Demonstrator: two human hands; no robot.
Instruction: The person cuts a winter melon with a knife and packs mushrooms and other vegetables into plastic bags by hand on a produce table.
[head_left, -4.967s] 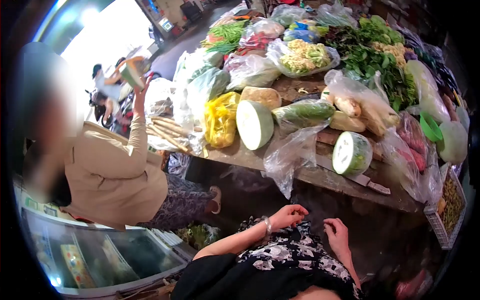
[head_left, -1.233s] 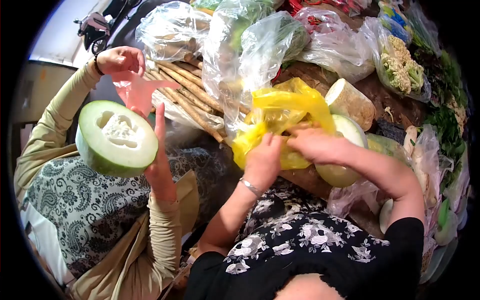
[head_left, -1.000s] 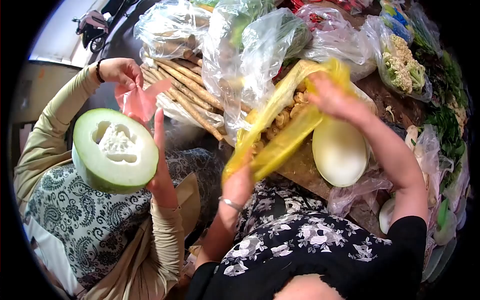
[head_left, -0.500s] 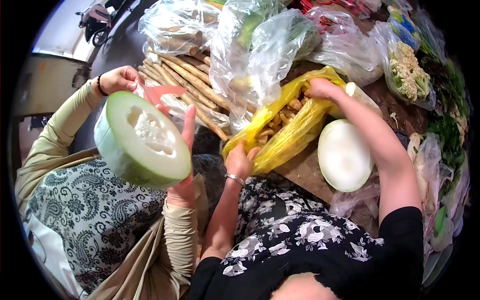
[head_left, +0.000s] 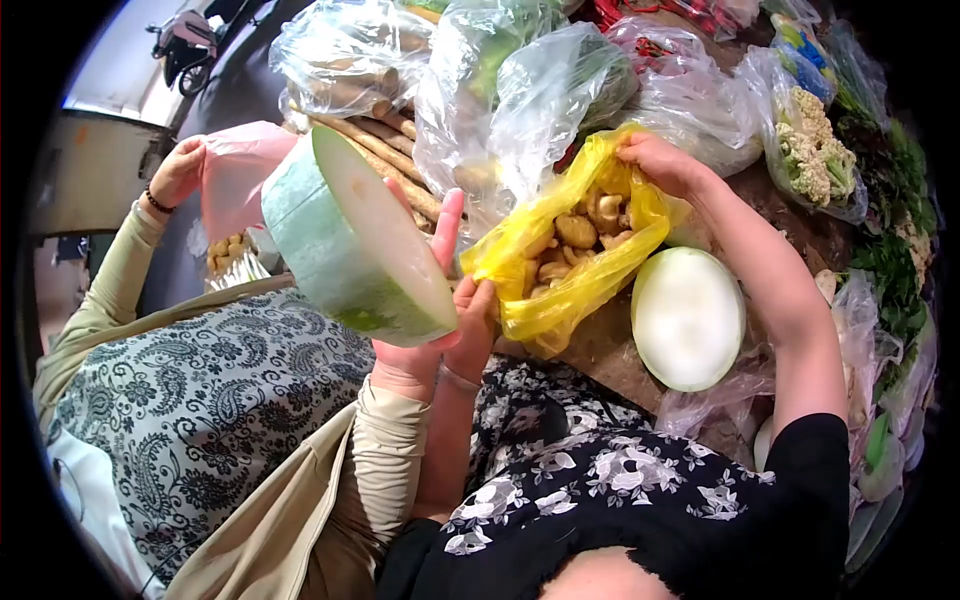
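A yellow plastic bag (head_left: 575, 320) with its mouth spread wide stretches between my hands. Brown, lumpy mushrooms (head_left: 577, 232) fill it. My left hand (head_left: 478, 305) pinches the bag's near left edge, its wrist partly behind the other person's hand. Closed on the far right rim is my right hand (head_left: 658, 163). Just right of the bag stands a cut winter melon (head_left: 690, 320), white face upward. To my left, a person's hand (head_left: 415, 365) supports a big winter melon piece (head_left: 335, 235), now tilted. That person's other hand (head_left: 177, 172) grips a pink plastic bag (head_left: 240, 172).
Long brown roots (head_left: 375, 150) lie behind the melon piece. Clear plastic bags (head_left: 565, 85) of vegetables line the back. A bagged cauliflower (head_left: 820, 150) and leafy greens (head_left: 895, 270) are at the right. A motorbike (head_left: 188, 48) stands far left.
The yellow bag's mouth has been pulled wider, showing more mushrooms. The other person's melon piece has moved right and tipped up, and their pink bag has been drawn left and spread out.
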